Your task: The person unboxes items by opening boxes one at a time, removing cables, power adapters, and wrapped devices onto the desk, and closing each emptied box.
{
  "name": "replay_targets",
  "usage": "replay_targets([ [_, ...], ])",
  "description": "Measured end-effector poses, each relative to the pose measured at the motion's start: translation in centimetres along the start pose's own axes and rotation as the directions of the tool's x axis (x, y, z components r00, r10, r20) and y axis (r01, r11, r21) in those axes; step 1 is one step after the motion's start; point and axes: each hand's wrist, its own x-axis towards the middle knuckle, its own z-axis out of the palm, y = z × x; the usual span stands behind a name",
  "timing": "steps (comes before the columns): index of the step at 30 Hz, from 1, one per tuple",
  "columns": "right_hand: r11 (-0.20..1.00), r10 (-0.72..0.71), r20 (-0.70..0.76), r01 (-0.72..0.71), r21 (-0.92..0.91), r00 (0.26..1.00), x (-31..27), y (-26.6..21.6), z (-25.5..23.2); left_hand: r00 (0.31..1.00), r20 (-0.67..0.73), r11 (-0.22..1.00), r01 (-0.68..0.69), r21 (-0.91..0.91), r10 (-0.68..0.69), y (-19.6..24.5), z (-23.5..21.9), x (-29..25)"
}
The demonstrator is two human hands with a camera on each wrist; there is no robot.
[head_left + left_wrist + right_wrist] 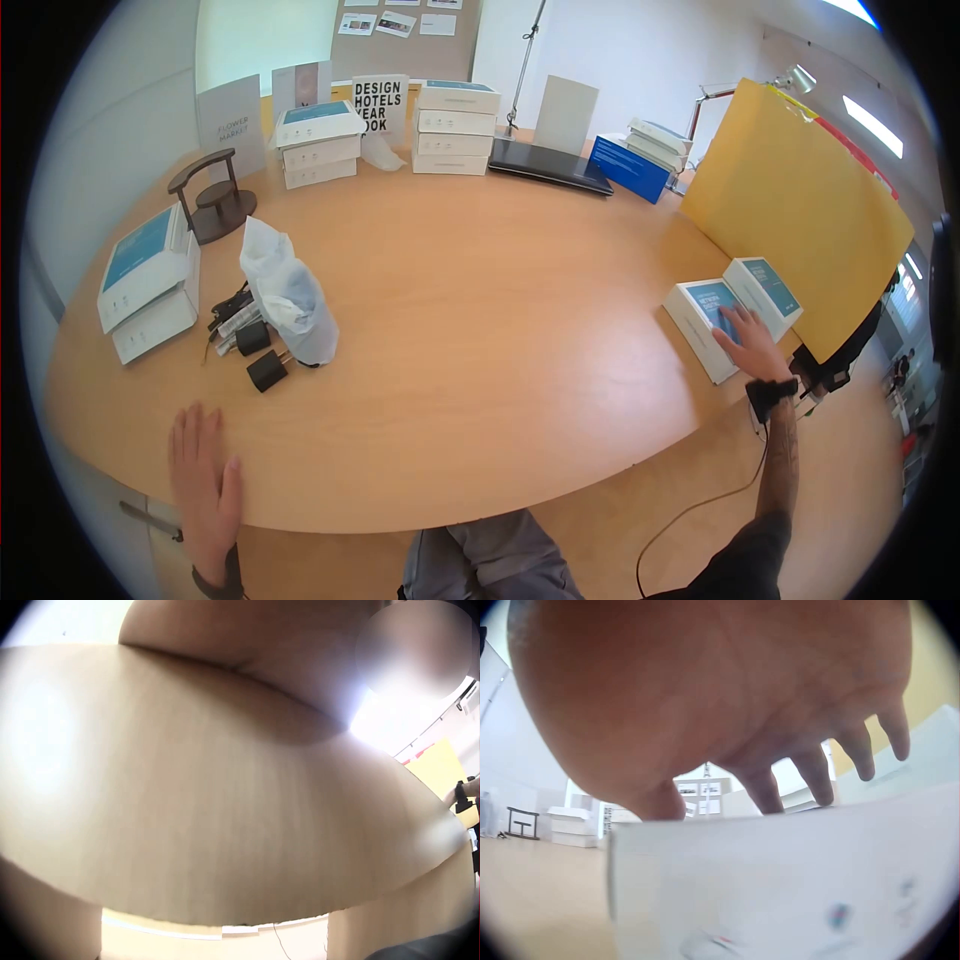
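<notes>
My left hand [205, 475] rests flat on the table [450, 330] near its front left edge, fingers straight and holding nothing. Over at the right, my right hand [752, 345] lies with spread fingers over a white box with a blue label [690, 325]. From the right wrist view, the thumb and fingertips come down at the top of that box [780, 877], with the palm raised above it. A second white box with a blue label [768, 290] lies right beside it, close to the fingertips.
A white plastic bag [290, 295] and black power adapters [267, 370] stand left, near white boxes [150, 260] and a dark wooden stand [220, 205]. Box stacks [455, 130], a black laptop [550, 167] and a blue box [628, 168] line the back. A yellow panel [795, 210] borders the right side.
</notes>
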Motion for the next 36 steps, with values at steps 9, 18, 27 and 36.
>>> replay_targets([
  [9,0.999,0.034,0.023,-0.033,-0.025,0.999,-4.7,-7.0,0.3,0.999,-0.036,0.999,-0.003,-0.033,0.001,0.1,-0.2,-0.2],
  [18,0.922,-0.385,0.044,0.386,-0.005,0.922,-10.7,-19.6,-2.1,0.999,-0.052,0.999,0.001,-0.054,-0.004,0.3,-0.1,-0.2],
  [27,0.763,-0.646,-0.143,0.630,-0.144,0.750,-11.6,-20.3,-0.3,0.996,-0.086,0.999,-0.009,-0.039,0.005,0.0,0.3,-0.4],
  [36,0.667,-0.738,-0.079,0.742,0.058,0.670,-10.3,-24.6,-1.0,0.994,-0.113,0.999,0.000,-0.044,-0.005,-0.1,0.5,-0.3],
])
